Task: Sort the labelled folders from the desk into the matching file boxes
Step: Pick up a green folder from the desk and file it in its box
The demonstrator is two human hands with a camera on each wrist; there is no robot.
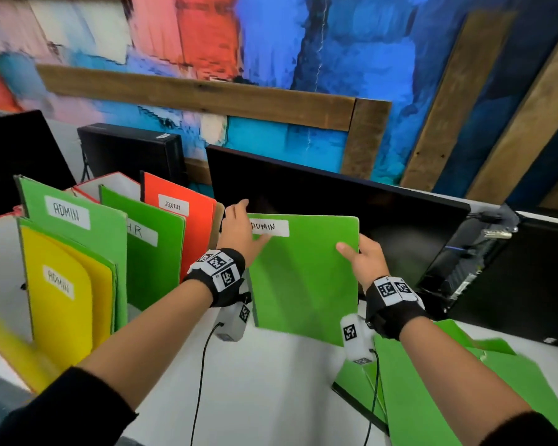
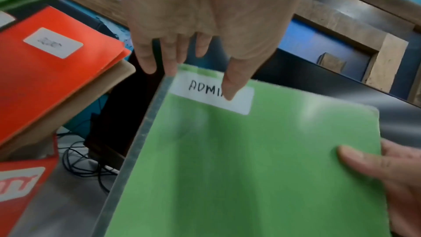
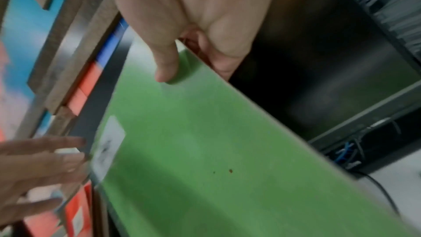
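So both hands are on the one flat green card folder with the white ADMIN label [image 1: 305, 272], held up in the air in front of the black monitor screen [image 1: 351, 201], clear of the white desk [image 1: 271, 381].

The right hand [image 1: 364, 259] has it pinched at its right edge: thumb [image 3: 166, 60] lies on the front face, the other fingers are tucked round behind the edge, so the folder sits between thumb and fingers. That's a proper grasp.

The left hand [image 1: 239, 230] is at the top left corner. Its thumb [image 2: 232, 82] is straight and lies across the label [image 2: 212, 93], covering the last letter, and the other fingers [image 2: 145, 57] are straight too, reaching past the folder's left edge on the far side. So the corner sits between thumb and fingers, but I can't tell whether they actually squeeze it or only touch it.

Just left of the left hand's fingers stands the orange folder labelled SECURITY [image 1: 181, 220], upright in a red file box [image 2: 20, 186]. Further left are a green folder marked H R [image 1: 152, 249], a green ADMIN folder [image 1: 74, 220] and a yellow ADMIN folder [image 1: 62, 291], all upright.

Below the right wrist, more green folders [image 1: 448, 391] lie flat on the desk.
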